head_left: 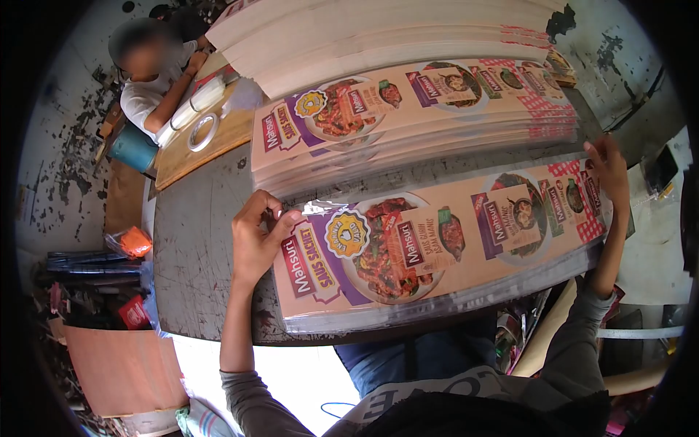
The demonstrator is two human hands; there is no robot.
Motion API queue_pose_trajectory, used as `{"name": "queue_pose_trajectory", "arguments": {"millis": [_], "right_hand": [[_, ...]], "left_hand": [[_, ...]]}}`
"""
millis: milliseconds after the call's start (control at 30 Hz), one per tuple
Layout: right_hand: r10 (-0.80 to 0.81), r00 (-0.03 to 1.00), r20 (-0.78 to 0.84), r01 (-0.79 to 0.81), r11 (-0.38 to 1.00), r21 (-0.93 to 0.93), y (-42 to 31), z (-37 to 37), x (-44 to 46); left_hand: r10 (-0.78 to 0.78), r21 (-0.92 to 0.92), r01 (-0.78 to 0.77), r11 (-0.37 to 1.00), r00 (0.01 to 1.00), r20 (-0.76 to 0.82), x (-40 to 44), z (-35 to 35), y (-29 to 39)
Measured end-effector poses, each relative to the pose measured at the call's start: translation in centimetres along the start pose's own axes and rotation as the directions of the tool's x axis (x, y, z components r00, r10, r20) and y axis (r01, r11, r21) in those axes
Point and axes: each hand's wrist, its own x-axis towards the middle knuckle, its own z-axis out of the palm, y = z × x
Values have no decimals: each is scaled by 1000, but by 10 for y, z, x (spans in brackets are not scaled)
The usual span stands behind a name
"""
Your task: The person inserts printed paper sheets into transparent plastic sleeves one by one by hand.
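Directly in front of me lies a stack of long printed banners [451, 233], labelled "Mahsuri" and "Saus Sachet" with pictures of food dishes. Glossy clear plastic covers the top banner and shows in layers along the front edge. My left hand [256, 237] pinches the upper left corner of the top banner between thumb and curled fingers. At the far right end, my right hand [610, 173] grips the upper right corner, its fingertips partly hidden. Behind this pile is a second stack of matching banners [408, 109], apart from the one at my hands.
Tall piles of pale sheets [378, 36] rise at the back of the dark scratched table [204, 240]. At upper left, a co-worker [149, 80] sits by a wooden board [196, 160] with a tape roll [203, 133]. A teal bucket [134, 148] stands below.
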Motion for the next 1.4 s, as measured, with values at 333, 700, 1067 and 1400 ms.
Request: {"name": "queue_pose_trajectory", "arguments": {"millis": [333,700,1067,1400], "right_hand": [[-58,996,-61,46,983,-175,5,3,2],[39,997,-66,-46,992,-114,5,2,1],[15,972,-235,-40,994,-100,12,0,5],[-44,955,-292,11,994,-111,22,2,10]], "left_hand": [[63,-326,-86,942,995,-80,0,2,2],[-270,-628,223,746,963,22,-3,3,17],[-390,-851,472,230,846,364,-9,-5,12],[-292,-812,512,280,851,436,-15,-7,1]]}}
